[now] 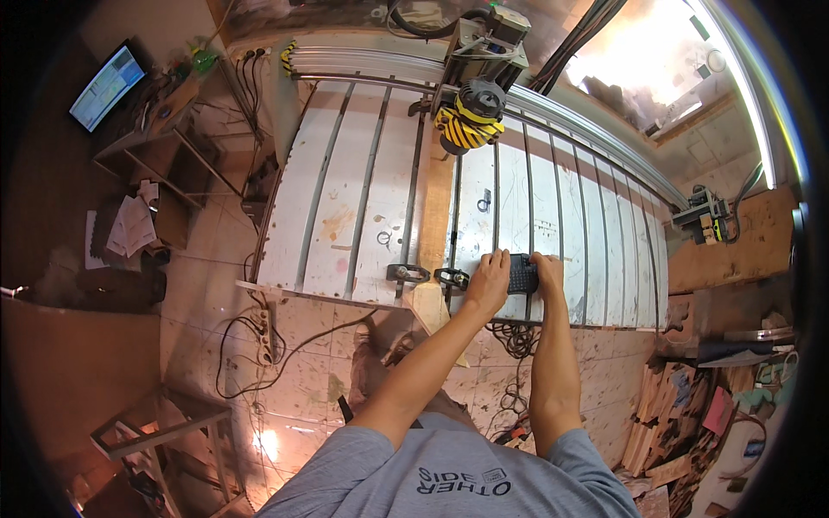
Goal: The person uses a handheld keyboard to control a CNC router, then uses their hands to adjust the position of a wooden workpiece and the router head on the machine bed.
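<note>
A small black handheld keyboard [522,278] is between my hands, over the near edge of a white slotted machine bed [328,207]. My left hand [490,281] grips its left end and my right hand [549,273] grips its right end. Left of my left hand, a long wooden board [436,194] lies along the bed, with a black clamp [408,274] on one side and a second black clamp [452,277] on the other. Above the board's far part hangs a router spindle [473,112] with a black and yellow striped cover.
A metal gantry rail [371,63] spans the far side of the bed. A monitor [107,86] stands at the far left. Cables and a power strip [267,332] hang below the bed's near edge. Wood offcuts [661,414] are piled at the right, and a metal frame [164,423] stands lower left.
</note>
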`<state>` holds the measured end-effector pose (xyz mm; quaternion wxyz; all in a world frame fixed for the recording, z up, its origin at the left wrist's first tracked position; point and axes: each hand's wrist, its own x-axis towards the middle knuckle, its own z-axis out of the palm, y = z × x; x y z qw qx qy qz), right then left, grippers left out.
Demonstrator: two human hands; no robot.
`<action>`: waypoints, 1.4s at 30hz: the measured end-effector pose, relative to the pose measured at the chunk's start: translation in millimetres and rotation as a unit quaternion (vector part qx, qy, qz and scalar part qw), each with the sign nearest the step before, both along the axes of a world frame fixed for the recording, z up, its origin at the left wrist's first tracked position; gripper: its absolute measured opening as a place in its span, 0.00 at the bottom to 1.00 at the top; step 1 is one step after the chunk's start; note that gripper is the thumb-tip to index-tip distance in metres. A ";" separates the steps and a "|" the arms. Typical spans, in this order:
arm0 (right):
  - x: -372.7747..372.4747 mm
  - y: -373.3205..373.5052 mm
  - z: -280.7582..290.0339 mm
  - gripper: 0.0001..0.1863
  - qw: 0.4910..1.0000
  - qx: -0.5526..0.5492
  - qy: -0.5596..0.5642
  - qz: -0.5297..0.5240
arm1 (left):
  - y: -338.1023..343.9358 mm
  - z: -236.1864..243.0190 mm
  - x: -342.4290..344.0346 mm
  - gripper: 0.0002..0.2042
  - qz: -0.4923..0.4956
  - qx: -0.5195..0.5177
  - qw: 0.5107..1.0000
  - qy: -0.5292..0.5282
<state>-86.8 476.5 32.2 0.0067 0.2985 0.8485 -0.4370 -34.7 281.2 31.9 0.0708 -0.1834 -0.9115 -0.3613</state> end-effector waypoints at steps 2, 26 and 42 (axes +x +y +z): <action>1.3 -5.3 4.3 0.20 1.000 -0.002 0.001 0.001 | -1.7 0.9 1.2 0.32 0.005 -0.001 1.000 0.012; 3.6 -19.0 18.1 0.11 1.000 -0.014 -0.027 -0.007 | 9.4 -6.4 3.6 0.24 0.089 -0.053 0.995 0.009; 5.8 -1.2 -1.3 0.12 1.000 0.003 -0.001 0.012 | 9.3 -7.3 6.7 0.24 0.105 -0.059 0.993 0.001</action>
